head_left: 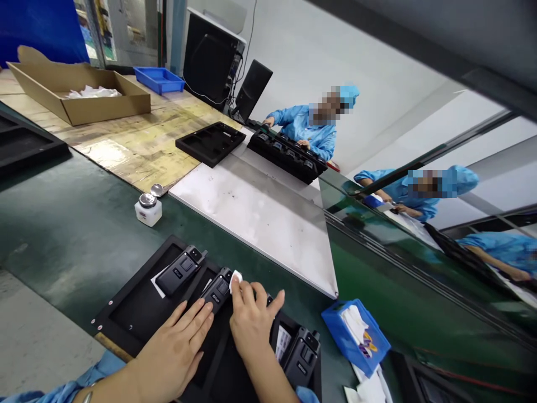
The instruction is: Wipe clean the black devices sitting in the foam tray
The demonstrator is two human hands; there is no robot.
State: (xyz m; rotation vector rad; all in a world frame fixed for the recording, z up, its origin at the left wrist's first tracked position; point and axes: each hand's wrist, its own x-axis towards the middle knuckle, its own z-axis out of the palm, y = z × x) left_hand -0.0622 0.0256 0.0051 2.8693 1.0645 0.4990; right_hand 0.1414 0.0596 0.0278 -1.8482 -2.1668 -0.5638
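A black foam tray holds several black handheld devices with stubby antennas and a light brand label. My left hand lies with fingers stretched out on the lower end of the middle device, touching it. Pinched in my right hand is a small white wipe, against the upper edge of that device. To the left lies another device over a white paper slip, and a third device sits at the tray's right end. My right hand partly hides the tray slots behind it.
A white bottle with its metal lid flipped up stands beyond the tray. At the right is a blue bin with white wipes. Further back are a white board, a black tray, a cardboard box and co-workers in blue.
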